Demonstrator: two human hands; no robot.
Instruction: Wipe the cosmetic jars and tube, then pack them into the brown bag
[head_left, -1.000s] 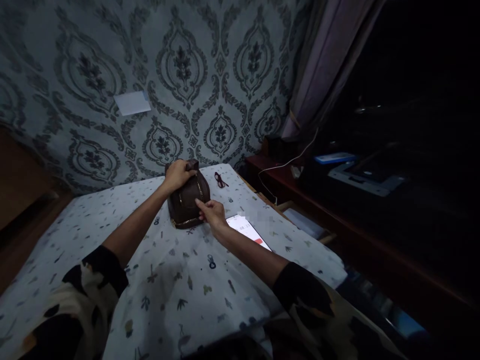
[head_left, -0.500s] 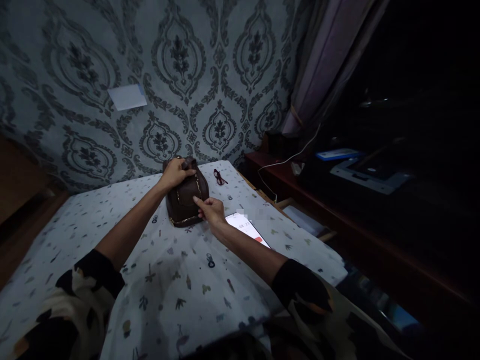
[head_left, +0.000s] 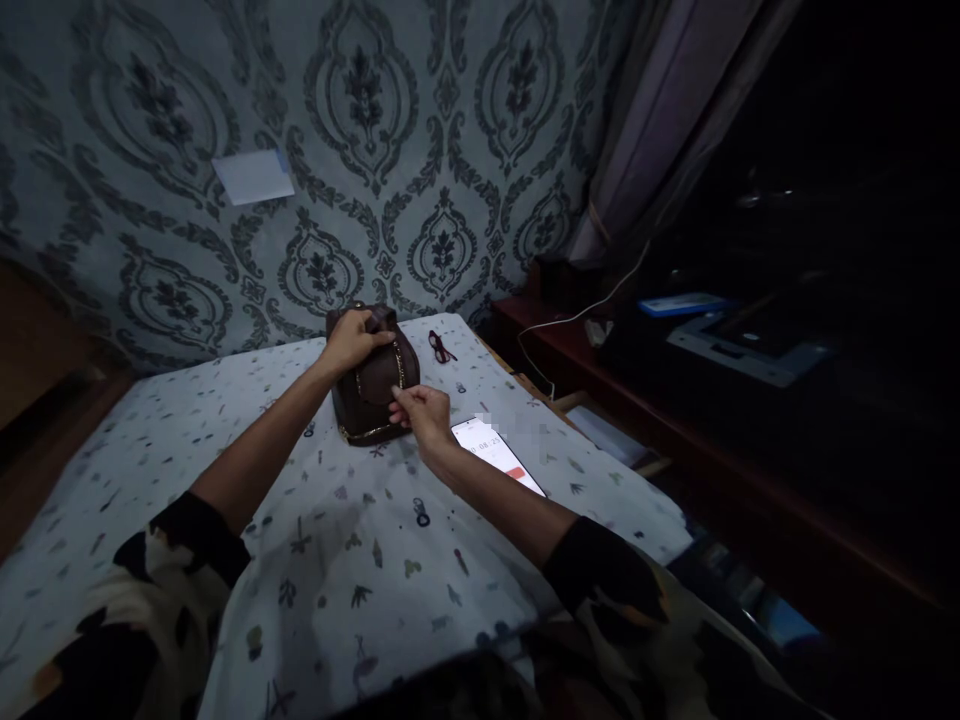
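Note:
A dark brown handbag [head_left: 373,388] with gold-toned zippers stands on the patterned white cover. My left hand [head_left: 351,343] is closed over its top, by the handle [head_left: 381,317], with the thumb against the upper front. On the bag's right front, my right hand [head_left: 424,412] pinches at the lower end of a curved zipper [head_left: 401,364]. The fingertips hide whatever small pull is between them. Just right of that hand, partly behind my forearm, lies a lit phone [head_left: 491,450] showing a running timer. Red-framed glasses [head_left: 439,348] rest beyond the bag, to its right.
A patterned wall [head_left: 442,170] with a white card [head_left: 255,176] on it rises behind the bed [head_left: 360,560]. To the right stands a dark red wooden desk [head_left: 559,345] with a white cable [head_left: 581,316] and a blue-and-white packet [head_left: 682,304]. A partly open drawer [head_left: 611,437] sits below.
My right hand has shifted slightly along the bag's front, its fingers closing into a tighter pinch. The left hand keeps its hold on top. The view has tilted slightly.

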